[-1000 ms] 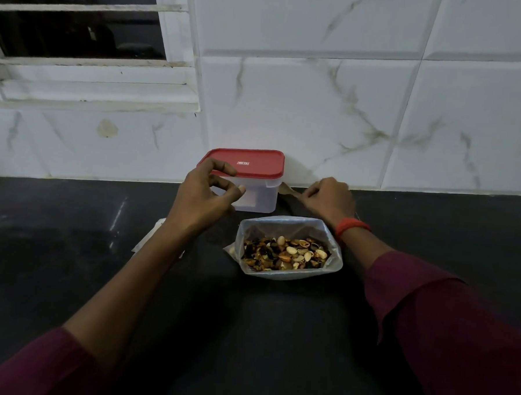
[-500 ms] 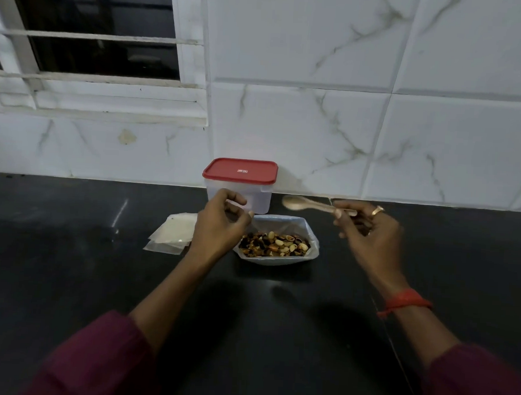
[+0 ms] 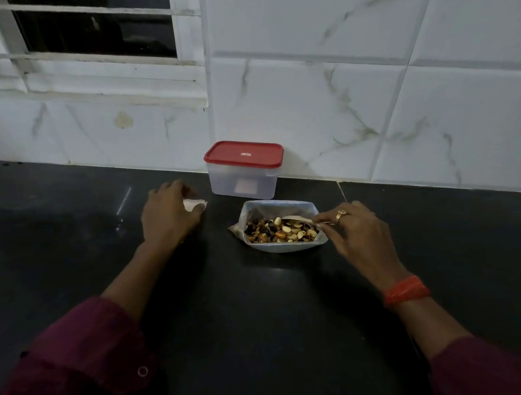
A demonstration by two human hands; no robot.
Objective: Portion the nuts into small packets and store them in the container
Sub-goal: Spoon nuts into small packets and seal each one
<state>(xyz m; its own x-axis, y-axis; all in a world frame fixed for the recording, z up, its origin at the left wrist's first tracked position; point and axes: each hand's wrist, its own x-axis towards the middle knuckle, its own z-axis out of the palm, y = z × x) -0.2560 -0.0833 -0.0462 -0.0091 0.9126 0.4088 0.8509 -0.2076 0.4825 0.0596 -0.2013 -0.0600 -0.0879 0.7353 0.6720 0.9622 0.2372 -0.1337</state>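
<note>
Your hands work at a black stone counter (image 3: 247,302) below a white marble-veined tile wall (image 3: 318,109)
Your left hand (image 3: 171,213) curls its fingers over a small white packet (image 3: 194,205) on the counter; your right hand (image 3: 360,232) pinches a pale wooden spoon (image 3: 297,219) dipped into the open clear plastic bag of mixed nuts (image 3: 281,231). The lidded clear plastic container with a red lid (image 3: 242,172) stands behind the bag, against the wall, right of a dark barred window (image 3: 81,31)
</note>
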